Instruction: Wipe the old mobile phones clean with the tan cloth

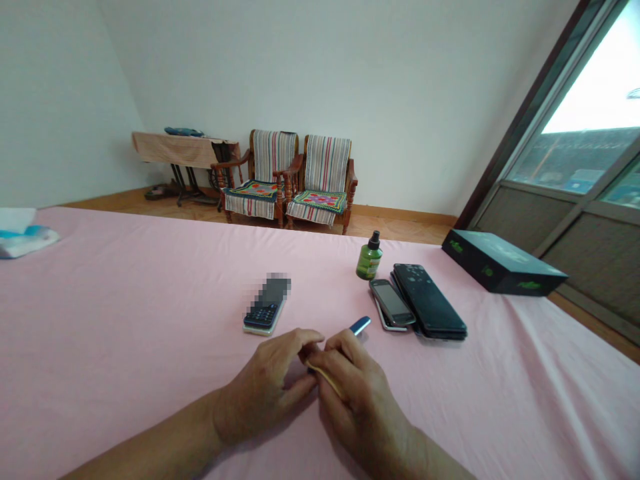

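My left hand and my right hand meet low in the middle, just above the pink cloth. Fingers of the right hand are closed around a thin, pale yellow, cloth-like piece, of which only an edge shows. The left fingertips are bent in against the right hand, and whatever they grip is hidden. Just past the right knuckles, the blue end of a slim object sticks out; the hand covers the rest. A dark keypad phone, partly pixelated, rests on a paler phone beyond my left hand.
Right of centre stand a green spray bottle, a small stack of phones and larger black flat devices. A black box lies farther right. White-blue packaging is at the left edge. Two chairs stand behind.
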### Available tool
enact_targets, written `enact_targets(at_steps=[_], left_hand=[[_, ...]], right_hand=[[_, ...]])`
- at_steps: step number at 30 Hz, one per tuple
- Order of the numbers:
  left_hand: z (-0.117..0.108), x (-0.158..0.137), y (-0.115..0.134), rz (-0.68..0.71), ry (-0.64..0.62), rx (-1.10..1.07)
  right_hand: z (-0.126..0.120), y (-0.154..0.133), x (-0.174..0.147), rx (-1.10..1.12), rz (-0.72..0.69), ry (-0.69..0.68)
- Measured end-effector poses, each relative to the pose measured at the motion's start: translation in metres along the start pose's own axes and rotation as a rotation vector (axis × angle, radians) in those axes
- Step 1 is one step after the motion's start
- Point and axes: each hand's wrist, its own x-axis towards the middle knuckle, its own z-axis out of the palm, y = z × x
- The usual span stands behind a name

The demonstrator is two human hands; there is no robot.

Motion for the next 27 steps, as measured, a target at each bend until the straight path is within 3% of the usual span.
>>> enact_targets(at_steps=[4,11,17,27], left_hand=[[0.000,0.001,0.001,0.004,0.003,0.003],[0.000,0.004,0.001,0.036,-0.012,-0.002],[0.002,0.001,-0.004,0.037,-0.022,-0.013],[0.001,0.000,0.000,-0.002,-0.016,-0.016]], right_hand=[[-0.006,0.002,0.003,-0.040,0.035,-0.059],[-0.024,0.034,0.013,-0.301,0.105,0.199],[-0.033,0.046,0.013,-0.358,0.140,0.275],[-0.002,0.000,0.001,-0.043,0.024,-0.006]])
